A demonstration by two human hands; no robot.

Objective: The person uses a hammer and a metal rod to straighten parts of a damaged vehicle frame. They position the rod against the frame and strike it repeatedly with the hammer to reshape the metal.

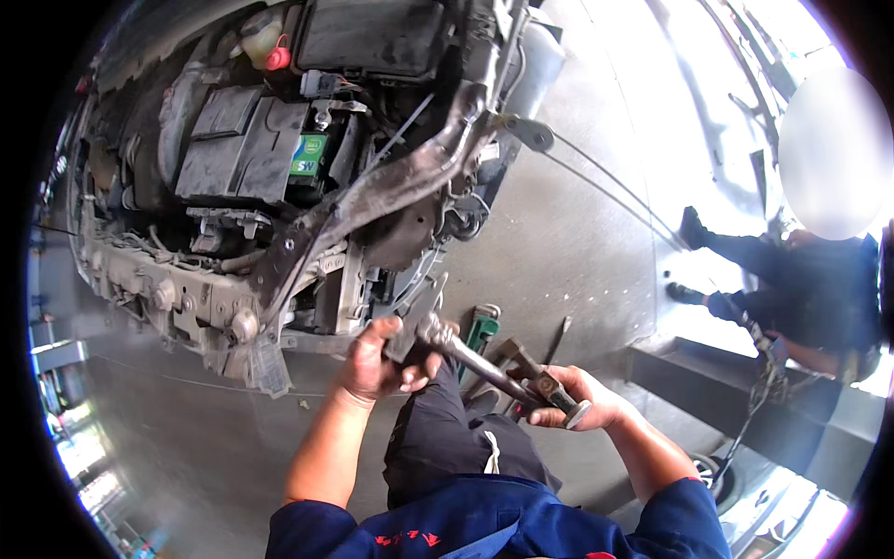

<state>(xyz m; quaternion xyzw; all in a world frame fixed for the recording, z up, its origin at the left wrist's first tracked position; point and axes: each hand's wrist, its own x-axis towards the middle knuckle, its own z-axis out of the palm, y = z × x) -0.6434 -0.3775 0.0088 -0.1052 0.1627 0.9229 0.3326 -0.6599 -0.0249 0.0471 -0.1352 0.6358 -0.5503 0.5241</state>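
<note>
Exposed car front (200, 303) is standing at left; near it, the left hand (371, 365) is holding a flat metal piece (421, 315), its grip folded round the lower part; a metal bar (473, 361) is slanting down toward the hammer (548, 384), which the right hand (591, 396) is clasping in a closed grip, possibly with the bar's end. Tool handling is apparently occupying this step; the next move is probably calling for steady holds on both sides

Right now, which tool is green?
The green metal pipe wrench on the grey floor; the dark metal hammer in the right hand and slim dark bar show no green.
</note>
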